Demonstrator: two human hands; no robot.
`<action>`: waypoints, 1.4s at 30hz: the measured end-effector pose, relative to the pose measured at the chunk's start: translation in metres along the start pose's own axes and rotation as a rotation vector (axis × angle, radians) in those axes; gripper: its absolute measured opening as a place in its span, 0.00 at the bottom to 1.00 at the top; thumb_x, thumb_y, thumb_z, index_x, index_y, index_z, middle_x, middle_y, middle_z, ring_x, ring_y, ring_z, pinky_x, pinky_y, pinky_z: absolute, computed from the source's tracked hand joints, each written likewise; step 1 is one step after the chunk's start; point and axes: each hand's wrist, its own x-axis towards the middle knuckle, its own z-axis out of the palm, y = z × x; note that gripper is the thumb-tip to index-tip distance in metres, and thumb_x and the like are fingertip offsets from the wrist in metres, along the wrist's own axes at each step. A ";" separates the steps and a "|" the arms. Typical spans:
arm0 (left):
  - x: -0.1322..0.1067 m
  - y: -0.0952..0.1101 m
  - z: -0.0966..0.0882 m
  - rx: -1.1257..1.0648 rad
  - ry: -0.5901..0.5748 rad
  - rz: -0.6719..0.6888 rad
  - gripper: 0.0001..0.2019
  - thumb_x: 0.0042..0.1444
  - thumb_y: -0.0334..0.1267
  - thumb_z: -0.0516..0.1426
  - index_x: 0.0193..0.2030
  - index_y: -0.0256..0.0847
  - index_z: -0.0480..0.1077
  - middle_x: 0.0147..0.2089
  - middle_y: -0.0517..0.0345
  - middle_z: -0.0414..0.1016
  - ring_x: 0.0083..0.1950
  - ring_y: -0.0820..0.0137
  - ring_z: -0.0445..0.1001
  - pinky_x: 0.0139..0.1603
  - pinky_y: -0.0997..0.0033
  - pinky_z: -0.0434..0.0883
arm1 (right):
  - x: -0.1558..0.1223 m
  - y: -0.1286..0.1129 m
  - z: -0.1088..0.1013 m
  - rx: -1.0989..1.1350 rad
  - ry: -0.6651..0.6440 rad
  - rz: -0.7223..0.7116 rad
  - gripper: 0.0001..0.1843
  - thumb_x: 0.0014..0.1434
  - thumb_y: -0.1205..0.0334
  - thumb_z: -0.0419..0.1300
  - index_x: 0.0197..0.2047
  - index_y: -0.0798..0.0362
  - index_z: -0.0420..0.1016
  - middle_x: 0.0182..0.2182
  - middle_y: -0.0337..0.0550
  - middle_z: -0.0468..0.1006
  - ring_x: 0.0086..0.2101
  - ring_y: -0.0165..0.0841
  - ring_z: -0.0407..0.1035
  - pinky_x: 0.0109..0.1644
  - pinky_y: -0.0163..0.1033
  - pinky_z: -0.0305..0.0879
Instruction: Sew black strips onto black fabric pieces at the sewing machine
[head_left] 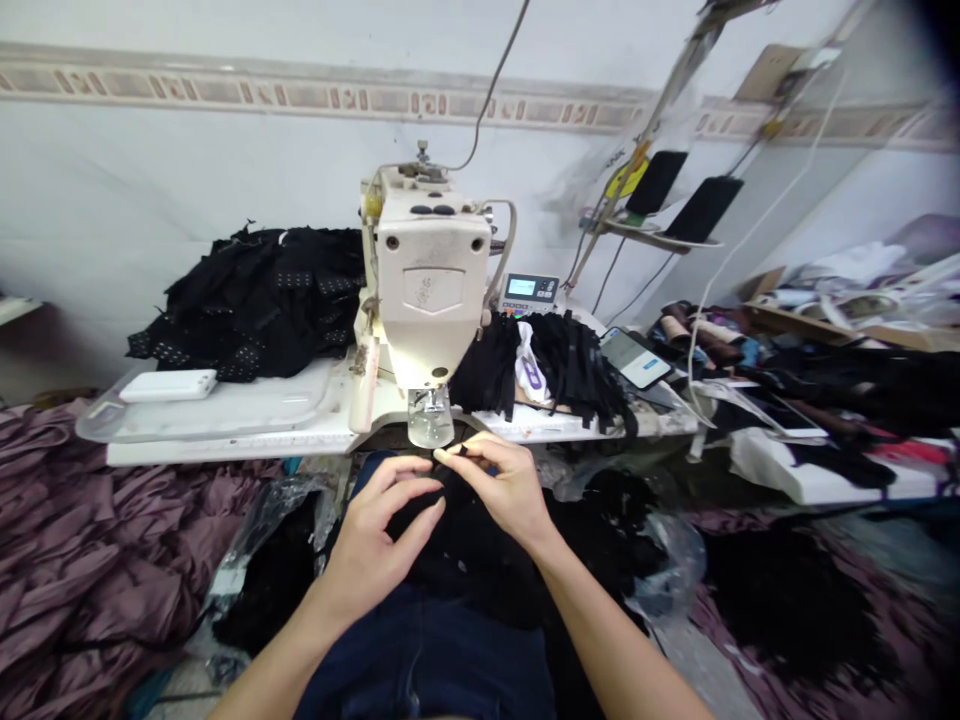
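Note:
In front of the sewing machine [433,285], both my hands are raised close together over my lap. My right hand [504,485] pinches a small piece of black fabric [456,478] between thumb and fingers. From the other side, my left hand [379,535] curls its fingers and thumb round the same dark piece, whose edges blend into the black cloth below. Just beyond my fingertips is the machine's needle area, behind a clear guard [430,420] and lit from above. Much of the fabric piece is hidden by my fingers.
A heap of black pieces [262,295] lies left on the machine table, behind a white box [169,385]. Black strips [577,370], a control panel [531,290] and a phone [636,357] are right. Thread cones [703,208] stand above. Mauve cloth [112,560] lies left.

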 end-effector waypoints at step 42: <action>0.041 -0.022 0.014 0.711 0.033 0.478 0.23 0.72 0.44 0.60 0.68 0.35 0.73 0.63 0.41 0.81 0.63 0.48 0.78 0.61 0.48 0.81 | 0.008 0.031 0.019 0.487 0.174 0.378 0.20 0.60 0.43 0.73 0.33 0.53 0.84 0.30 0.40 0.79 0.32 0.34 0.69 0.39 0.39 0.66</action>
